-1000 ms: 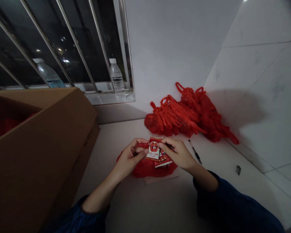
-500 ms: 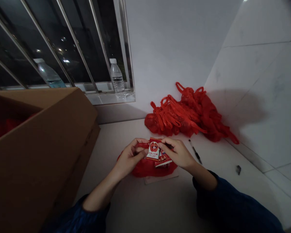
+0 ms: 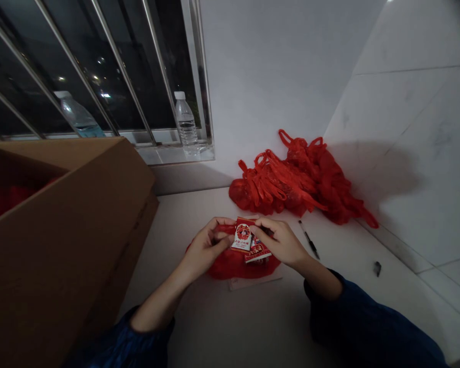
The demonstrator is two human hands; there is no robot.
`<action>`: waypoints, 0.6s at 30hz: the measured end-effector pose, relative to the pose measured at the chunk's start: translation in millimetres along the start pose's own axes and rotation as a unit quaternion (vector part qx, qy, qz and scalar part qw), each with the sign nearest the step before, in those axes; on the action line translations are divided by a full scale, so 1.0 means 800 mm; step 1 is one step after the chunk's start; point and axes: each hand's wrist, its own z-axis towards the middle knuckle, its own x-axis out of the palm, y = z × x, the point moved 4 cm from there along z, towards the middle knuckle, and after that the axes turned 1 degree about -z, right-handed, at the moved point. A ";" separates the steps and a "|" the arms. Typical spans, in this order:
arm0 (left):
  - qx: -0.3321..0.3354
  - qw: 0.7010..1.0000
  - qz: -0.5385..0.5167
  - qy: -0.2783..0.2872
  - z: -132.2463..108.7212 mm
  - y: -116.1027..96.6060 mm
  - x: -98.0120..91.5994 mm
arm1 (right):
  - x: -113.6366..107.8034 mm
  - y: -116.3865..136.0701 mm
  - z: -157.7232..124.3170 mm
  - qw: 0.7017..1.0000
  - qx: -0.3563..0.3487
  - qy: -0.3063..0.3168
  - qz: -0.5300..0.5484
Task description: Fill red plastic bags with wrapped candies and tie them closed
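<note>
- Left hand (image 3: 205,246): it is half closed, with the fingers curling around a gathered fold of the red plastic bag (image 3: 233,264) just beside the sachets; I cannot tell whether it is also gripping a sachet.
- Right hand (image 3: 279,243): it is partly closed, with the fingertips (image 3: 257,223) pressing on the right edge of the white-and-red sachet (image 3: 242,236).
- Sachets: the white-and-red sachet is standing tilted between both hands, overlapping a second red sachet (image 3: 257,253) at its 4 o'clock. Both are resting on the red plastic bag, which is lying on a pale card (image 3: 257,282).
- Bench (image 3: 199,317): I am seeing a heap of red plastic bags (image 3: 295,186) lying at 1 o'clock from my hands, against the tiled wall (image 3: 417,153).
- A black pen (image 3: 309,240) is lying at 3 o'clock, just beside my right hand.
- A cardboard box (image 3: 72,225) is standing at 9 o'clock, holding something red.
- A water bottle (image 3: 186,122) is standing on the window sill at 12 o'clock, behind the steel window bars (image 3: 120,66).
</note>
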 end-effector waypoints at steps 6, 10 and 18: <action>0.012 0.997 0.074 0.000 0.001 0.004 -0.006 | 0.001 -0.002 0.001 0.999 0.007 0.006 -0.031; 0.055 0.931 0.351 -0.085 0.000 -0.003 -0.028 | 0.008 -0.016 0.002 0.990 0.016 0.061 -0.127; -0.054 0.748 0.647 -0.136 -0.009 -0.016 -0.059 | -0.005 -0.028 0.001 0.981 0.023 0.051 -0.187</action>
